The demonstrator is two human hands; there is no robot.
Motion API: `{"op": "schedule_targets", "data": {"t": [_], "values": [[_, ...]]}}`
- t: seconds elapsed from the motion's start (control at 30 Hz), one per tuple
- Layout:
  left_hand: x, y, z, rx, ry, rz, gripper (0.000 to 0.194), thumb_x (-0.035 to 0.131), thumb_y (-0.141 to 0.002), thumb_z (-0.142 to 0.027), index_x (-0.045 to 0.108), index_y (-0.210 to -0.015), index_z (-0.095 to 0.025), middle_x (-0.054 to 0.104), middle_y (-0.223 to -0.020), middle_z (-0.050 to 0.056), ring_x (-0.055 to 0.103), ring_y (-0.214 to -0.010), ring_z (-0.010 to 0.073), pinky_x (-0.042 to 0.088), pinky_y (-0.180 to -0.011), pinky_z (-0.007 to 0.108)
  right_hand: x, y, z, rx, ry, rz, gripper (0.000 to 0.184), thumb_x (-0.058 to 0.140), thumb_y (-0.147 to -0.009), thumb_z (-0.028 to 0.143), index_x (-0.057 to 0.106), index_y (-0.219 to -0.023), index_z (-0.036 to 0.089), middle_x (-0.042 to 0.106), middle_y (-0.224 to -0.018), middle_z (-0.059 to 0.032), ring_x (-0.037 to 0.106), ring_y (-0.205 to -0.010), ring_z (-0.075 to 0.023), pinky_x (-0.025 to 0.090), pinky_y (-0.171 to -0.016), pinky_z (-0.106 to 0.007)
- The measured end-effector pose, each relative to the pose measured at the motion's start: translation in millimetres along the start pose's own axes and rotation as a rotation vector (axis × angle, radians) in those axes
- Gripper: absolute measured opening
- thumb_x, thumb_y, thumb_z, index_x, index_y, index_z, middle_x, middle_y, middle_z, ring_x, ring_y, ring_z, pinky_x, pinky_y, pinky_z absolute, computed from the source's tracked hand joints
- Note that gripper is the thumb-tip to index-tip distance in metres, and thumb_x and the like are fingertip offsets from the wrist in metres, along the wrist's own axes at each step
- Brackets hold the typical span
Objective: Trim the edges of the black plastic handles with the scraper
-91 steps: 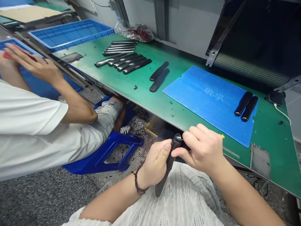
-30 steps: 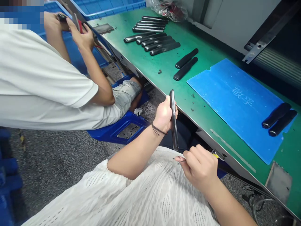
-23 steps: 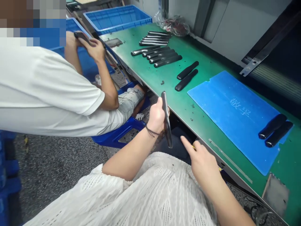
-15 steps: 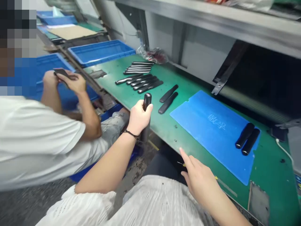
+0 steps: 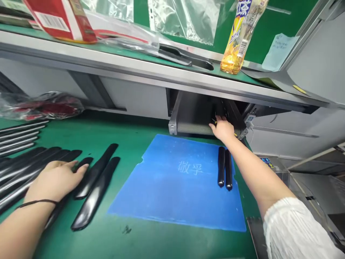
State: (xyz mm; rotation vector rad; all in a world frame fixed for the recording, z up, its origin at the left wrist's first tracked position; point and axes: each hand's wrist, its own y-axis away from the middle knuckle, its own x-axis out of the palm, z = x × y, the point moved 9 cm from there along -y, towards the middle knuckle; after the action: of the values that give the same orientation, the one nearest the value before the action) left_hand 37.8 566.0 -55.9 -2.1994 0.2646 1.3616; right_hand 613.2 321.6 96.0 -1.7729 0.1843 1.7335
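Observation:
My left hand [image 5: 55, 180] lies over a black, handle-shaped piece [image 5: 85, 162] on the green table, its thumb and fingers around the piece. Just right of it two similar black pieces [image 5: 93, 198] lie slanted side by side. My right hand [image 5: 224, 129] reaches over the near end of a dark conveyor belt [image 5: 198, 108]. Its fingers are curled around a thin tool with yellow ends [image 5: 216, 122], mostly hidden by the hand. Two more black pieces [image 5: 225, 167] lie parallel on the right side of a blue sheet [image 5: 172, 194].
Several black pieces [image 5: 27, 167] are lined up at the left, with a plastic bag [image 5: 45, 106] behind. Above the table runs a shelf [image 5: 129, 70] carrying a drink bottle [image 5: 241, 37], a red package [image 5: 61, 21] and bagged black pieces [image 5: 185, 57].
My view has swung right. My left hand has lowered the black piece from upright to the table beside the other two. My right hand has gone from near my lap to the conveyor.

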Motion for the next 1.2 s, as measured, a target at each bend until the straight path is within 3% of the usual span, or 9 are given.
{"op": "schedule_targets", "data": {"t": [0.1, 0.2, 0.3, 0.4, 0.57, 0.67, 0.77, 1.07, 1.2], "values": [[-29.5, 1.5, -40.3, -0.008, -0.124, -0.084, 0.046, 0.046, -0.096, -0.055, 0.068, -0.082, -0.017, 0.066, -0.090, 0.025, 0.063, -0.115, 0.0529, 0.054, -0.090, 0.071, 15.8, -34.2, 2.0, -0.015, -0.075, -0.047, 0.048, 0.073, -0.093, 0.043, 0.071, -0.126, 0.009, 0.060, -0.101, -0.0125, 0.055, -0.075, -0.0100, 0.038, -0.068, -0.022], [-71.5, 22.4, -112.8, 0.149, -0.091, -0.213, 0.047, 0.043, -0.101, -0.052, 0.070, -0.103, -0.014, 0.063, -0.104, 0.022, 0.062, -0.114, 0.0489, 0.054, -0.092, 0.070, -5.8, -13.0, 15.5, -0.105, -0.178, -0.161, 0.037, 0.064, -0.096, 0.036, 0.074, -0.117, 0.007, 0.062, -0.102, -0.0107, 0.056, -0.080, -0.0064, 0.037, -0.071, -0.017], [-105.6, 61.7, -199.7, 0.358, -0.017, -0.312, 0.036, 0.055, -0.101, -0.038, 0.065, -0.124, -0.013, 0.062, -0.117, 0.019, 0.064, -0.106, 0.0358, 0.057, -0.093, 0.057, -56.6, 51.6, 39.0, -0.213, -0.257, -0.217, 0.028, 0.065, -0.091, 0.027, 0.076, -0.112, 0.013, 0.064, -0.098, -0.0043, 0.061, -0.086, -0.0076, 0.044, -0.079, -0.018], [-113.4, 103.9, -294.9, 0.564, 0.092, -0.215, 0.050, 0.061, -0.098, -0.025, 0.051, -0.146, -0.014, 0.058, -0.134, 0.019, 0.058, -0.123, 0.0325, 0.052, -0.105, 0.051, -133.4, 141.5, 70.7, -0.416, -0.516, -0.310, 0.019, 0.070, -0.091, 0.029, 0.075, -0.104, 0.016, 0.066, -0.095, -0.0002, 0.061, -0.080, -0.0053, 0.049, -0.080, -0.016], [-107.5, 182.3, -418.0, 0.853, 0.543, 0.122, 0.078, 0.058, -0.100, -0.048, 0.024, -0.164, -0.019, 0.057, -0.139, 0.024, 0.059, -0.122, 0.0378, 0.051, -0.100, 0.057, -174.7, 260.6, 104.4, -0.452, -1.040, 0.073, 0.014, 0.060, -0.103, 0.028, 0.069, -0.109, 0.020, 0.063, -0.083, 0.0017, 0.055, -0.065, -0.0027, 0.045, -0.059, -0.012], [-90.7, 224.6, -430.6, 0.543, 1.103, 0.492, 0.063, 0.040, -0.108, -0.051, 0.026, -0.163, -0.022, 0.062, -0.093, 0.007, 0.061, -0.071, 0.0179, 0.053, -0.064, 0.032, -170.2, 308.8, 102.7, -0.362, -1.226, -0.025, 0.039, 0.063, -0.103, 0.035, 0.056, -0.138, 0.022, 0.056, -0.079, 0.0015, 0.050, -0.065, -0.0049, 0.042, -0.055, -0.014], [-77.8, 275.1, -426.0, 0.131, 1.653, 0.685, 0.072, 0.037, -0.105, -0.069, 0.035, -0.153, -0.014, 0.042, -0.067, -0.005, 0.037, -0.042, 0.0074, 0.033, -0.040, 0.020, -159.5, 354.7, 120.4, -0.512, -1.064, -0.107, 0.040, 0.074, -0.095, 0.029, 0.060, -0.131, 0.020, 0.056, -0.084, 0.0000, 0.053, -0.072, -0.0054, 0.045, -0.061, -0.015], [-98.5, 376.0, -382.1, -0.216, 1.973, 0.491, 0.050, 0.050, -0.102, -0.064, 0.048, -0.115, -0.016, 0.048, -0.077, -0.003, 0.039, -0.038, 0.0032, 0.036, -0.036, 0.018, -158.8, 445.8, 189.8, -0.950, -1.095, -0.017, 0.015, 0.067, -0.091, 0.003, 0.063, -0.101, 0.014, 0.061, -0.088, -0.0017, 0.057, -0.079, -0.0058, 0.046, -0.073, -0.019], [-102.5, 423.6, -328.8, -0.408, 1.956, 0.346, 0.043, 0.047, -0.105, -0.058, 0.049, -0.124, -0.019, 0.048, -0.077, -0.004, 0.033, -0.037, 0.0031, 0.032, -0.035, 0.018, -156.4, 460.5, 222.7, -0.903, -1.249, 0.049, 0.009, 0.066, -0.093, 0.006, 0.062, -0.092, 0.014, 0.061, -0.085, -0.0012, 0.056, -0.075, -0.0055, 0.044, -0.068, -0.019]]}}
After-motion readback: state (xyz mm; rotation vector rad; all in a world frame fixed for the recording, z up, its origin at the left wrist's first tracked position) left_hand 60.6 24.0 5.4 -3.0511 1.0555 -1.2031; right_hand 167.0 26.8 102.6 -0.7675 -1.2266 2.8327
